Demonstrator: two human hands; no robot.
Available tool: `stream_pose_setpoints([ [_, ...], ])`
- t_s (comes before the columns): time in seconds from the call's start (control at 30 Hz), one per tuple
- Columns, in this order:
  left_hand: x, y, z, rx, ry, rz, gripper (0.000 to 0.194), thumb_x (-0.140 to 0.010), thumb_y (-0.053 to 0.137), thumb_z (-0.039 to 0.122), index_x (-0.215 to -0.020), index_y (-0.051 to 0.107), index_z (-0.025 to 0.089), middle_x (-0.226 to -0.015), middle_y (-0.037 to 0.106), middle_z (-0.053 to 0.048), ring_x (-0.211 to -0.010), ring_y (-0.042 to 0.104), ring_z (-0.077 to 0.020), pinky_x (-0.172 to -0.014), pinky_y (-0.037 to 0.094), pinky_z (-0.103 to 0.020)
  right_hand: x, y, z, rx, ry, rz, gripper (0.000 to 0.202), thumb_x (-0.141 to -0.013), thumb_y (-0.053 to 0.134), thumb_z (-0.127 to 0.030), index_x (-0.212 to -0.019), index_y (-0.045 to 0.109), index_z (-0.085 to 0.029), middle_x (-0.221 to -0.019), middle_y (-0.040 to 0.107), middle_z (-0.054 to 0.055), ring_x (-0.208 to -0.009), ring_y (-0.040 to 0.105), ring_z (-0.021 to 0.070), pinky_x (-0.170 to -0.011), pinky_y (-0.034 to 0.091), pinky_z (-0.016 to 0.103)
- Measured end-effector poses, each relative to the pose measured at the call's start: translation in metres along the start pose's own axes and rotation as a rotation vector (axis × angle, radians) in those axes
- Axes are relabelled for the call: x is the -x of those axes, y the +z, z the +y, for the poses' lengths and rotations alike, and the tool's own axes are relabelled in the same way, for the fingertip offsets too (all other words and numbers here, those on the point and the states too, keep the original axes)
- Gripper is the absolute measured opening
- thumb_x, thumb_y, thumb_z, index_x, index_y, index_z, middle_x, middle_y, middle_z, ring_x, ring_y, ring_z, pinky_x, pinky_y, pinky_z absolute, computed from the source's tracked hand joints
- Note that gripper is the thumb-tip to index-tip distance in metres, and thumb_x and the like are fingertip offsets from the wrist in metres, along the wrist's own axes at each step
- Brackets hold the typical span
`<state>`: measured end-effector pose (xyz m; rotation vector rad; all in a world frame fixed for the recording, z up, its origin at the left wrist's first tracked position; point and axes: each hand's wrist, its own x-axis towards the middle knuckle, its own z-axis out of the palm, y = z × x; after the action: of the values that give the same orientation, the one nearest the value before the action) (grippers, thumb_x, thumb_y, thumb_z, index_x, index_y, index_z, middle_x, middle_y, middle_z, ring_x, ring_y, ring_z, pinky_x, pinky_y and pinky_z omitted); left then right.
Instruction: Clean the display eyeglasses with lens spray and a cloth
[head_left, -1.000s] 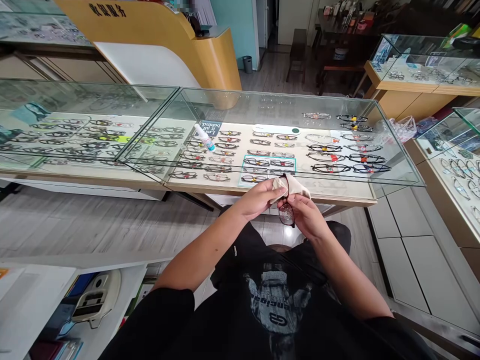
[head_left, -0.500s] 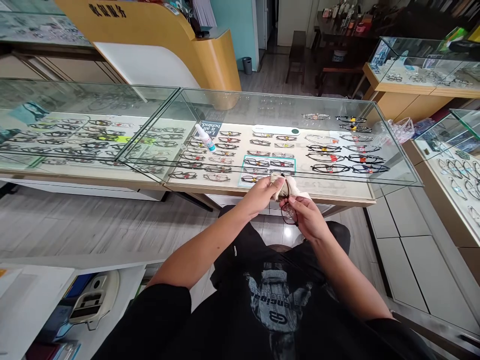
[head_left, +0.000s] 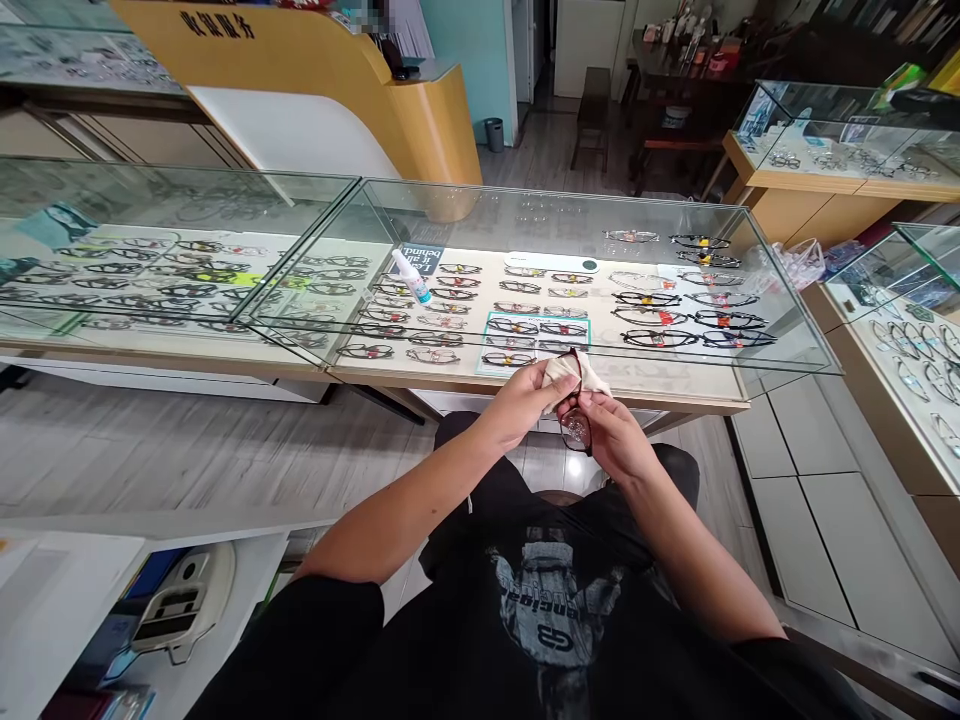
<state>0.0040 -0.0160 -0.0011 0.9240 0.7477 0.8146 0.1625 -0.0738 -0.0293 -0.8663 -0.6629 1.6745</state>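
Observation:
A pair of dark-rimmed eyeglasses point(head_left: 576, 430) is held between my hands, in front of the glass display case. One lens hangs below my fingers with clear spots or glare on it. Around the other lens my left hand point(head_left: 529, 400) pinches a pale cream cloth point(head_left: 596, 378), thumb on top. My right hand point(head_left: 613, 430) grips the frame near its middle, fingers closed, close under the cloth. A white spray bottle point(head_left: 412, 277) with a blue and pink label stands on the case top, beyond my left hand.
The glass display case point(head_left: 465, 378) with rows of eyeglasses runs across in front of me. Another case point(head_left: 911, 330) stands at the right. A white shelf unit point(head_left: 247, 570) with a cream-coloured device is at the lower left. Behind the case is a yellow counter point(head_left: 442, 130).
My left hand and the cloth have shifted slightly over the upper lens, with the thumb now further across it. The eyeglasses have turned a little. My right hand stays in nearly the same place.

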Motion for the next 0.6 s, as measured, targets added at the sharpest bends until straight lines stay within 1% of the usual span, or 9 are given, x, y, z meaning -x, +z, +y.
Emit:
stream_pose_setpoints([
  [0.13,0.001,0.002,0.002,-0.009,-0.014,-0.031,0.051,-0.071,0.098,0.054,-0.092,0.071,0.016,-0.069,0.062,0.003,-0.061,0.052,-0.0081,-0.062,0.045,-0.024,0.000,-0.001,-0.002,-0.004,0.030,-0.025,0.035,-0.080,0.095,-0.052,-0.088,0.086,-0.020,-0.089,0.081,0.008,-0.077,0.070,0.0179,-0.070,0.056,0.030],
  [0.23,0.002,0.006,0.000,-0.014,-0.003,-0.001,0.054,-0.066,0.102,0.051,-0.092,0.071,0.015,-0.070,0.061,0.003,-0.060,0.050,-0.0074,-0.060,0.045,-0.023,0.001,0.001,-0.003,0.000,0.033,-0.047,0.035,-0.081,0.095,-0.053,-0.088,0.087,-0.019,-0.087,0.081,0.007,-0.078,0.070,0.0177,-0.075,0.057,0.030],
  [0.3,0.002,0.009,-0.002,-0.028,0.024,0.038,0.055,-0.066,0.101,0.055,-0.088,0.069,0.016,-0.068,0.060,0.004,-0.058,0.048,-0.0071,-0.056,0.043,-0.022,0.001,0.004,-0.004,0.001,0.015,-0.056,0.035,-0.081,0.095,-0.052,-0.089,0.087,-0.019,-0.087,0.081,0.007,-0.080,0.070,0.0175,-0.080,0.057,0.030],
  [0.37,0.001,0.010,-0.004,-0.056,0.052,0.065,0.057,-0.070,0.096,0.063,-0.082,0.065,0.017,-0.064,0.056,0.005,-0.055,0.047,-0.0075,-0.052,0.041,-0.022,0.002,0.005,-0.003,-0.005,0.002,-0.060,0.035,-0.080,0.095,-0.051,-0.091,0.088,-0.019,-0.087,0.081,0.006,-0.081,0.069,0.0171,-0.082,0.057,0.030],
  [0.47,-0.001,0.009,-0.003,-0.145,0.079,0.040,0.061,-0.082,0.081,0.076,-0.075,0.058,0.019,-0.055,0.052,0.005,-0.049,0.048,-0.0094,-0.049,0.042,-0.025,0.003,0.005,0.000,-0.003,0.018,-0.058,0.036,-0.079,0.096,-0.052,-0.091,0.087,-0.019,-0.086,0.081,0.006,-0.078,0.068,0.0165,-0.079,0.056,0.029],
  [0.53,-0.003,0.006,-0.001,-0.225,0.091,0.009,0.063,-0.088,0.072,0.080,-0.074,0.057,0.020,-0.053,0.053,0.003,-0.046,0.051,-0.0113,-0.049,0.043,-0.026,0.005,0.004,0.000,0.007,0.034,-0.056,0.037,-0.079,0.096,-0.053,-0.091,0.087,-0.019,-0.087,0.081,0.006,-0.076,0.068,0.0161,-0.076,0.056,0.029],
  [0.6,-0.005,0.002,0.001,-0.295,0.102,0.006,0.063,-0.091,0.067,0.081,-0.076,0.058,0.020,-0.055,0.057,0.002,-0.048,0.055,-0.0124,-0.051,0.044,-0.027,0.006,0.002,0.000,0.016,0.043,-0.052,0.038,-0.078,0.096,-0.053,-0.090,0.087,-0.019,-0.087,0.081,0.006,-0.075,0.067,0.0162,-0.075,0.055,0.029],
])
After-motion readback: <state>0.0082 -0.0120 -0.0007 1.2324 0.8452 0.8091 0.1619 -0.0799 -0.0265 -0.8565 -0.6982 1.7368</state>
